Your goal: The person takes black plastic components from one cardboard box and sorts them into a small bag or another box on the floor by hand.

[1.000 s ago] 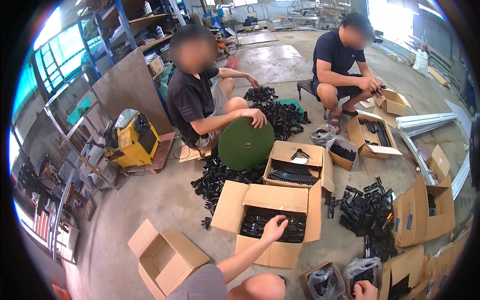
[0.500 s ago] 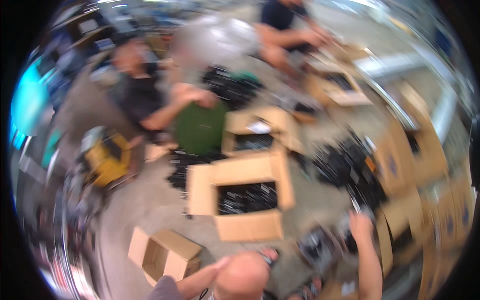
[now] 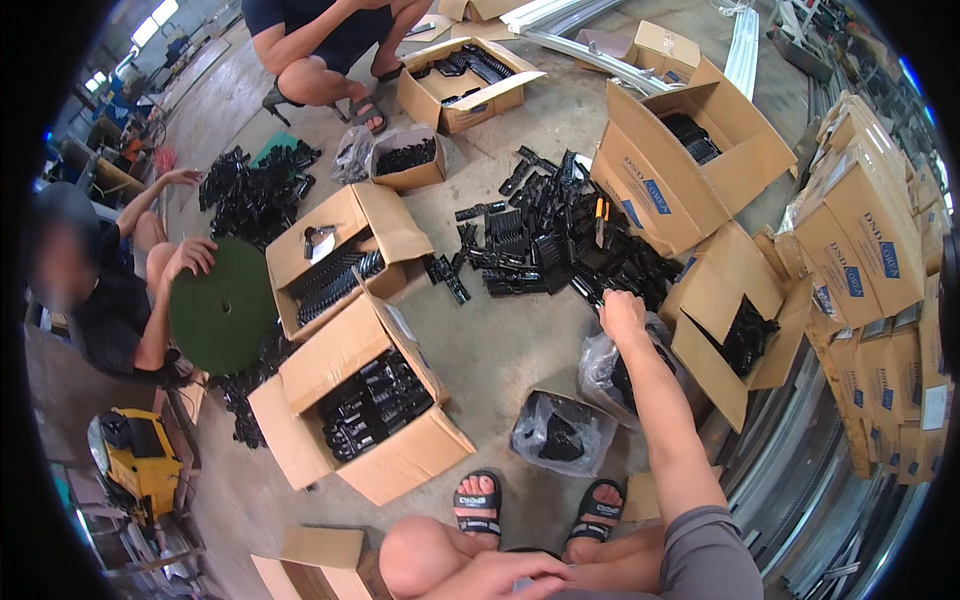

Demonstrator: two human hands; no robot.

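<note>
One heap of black parts (image 3: 540, 240), on the floor (image 3: 475, 370) beside an open carton (image 3: 655, 190); right hand (image 3: 622, 314) at the heap's near edge, fingers curled, whether pinching a part unclear; left hand (image 3: 515, 573) near the knee (image 3: 420, 553), fingers loosely extended.

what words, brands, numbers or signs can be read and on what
I copy no wording; print stands on:
Open brown carton beside the black parts: dark print, blue patch
Stacked brown cartons, right: dark print, blue patches
Black sandals: pale lettering
White label, far right: too small to read
</note>
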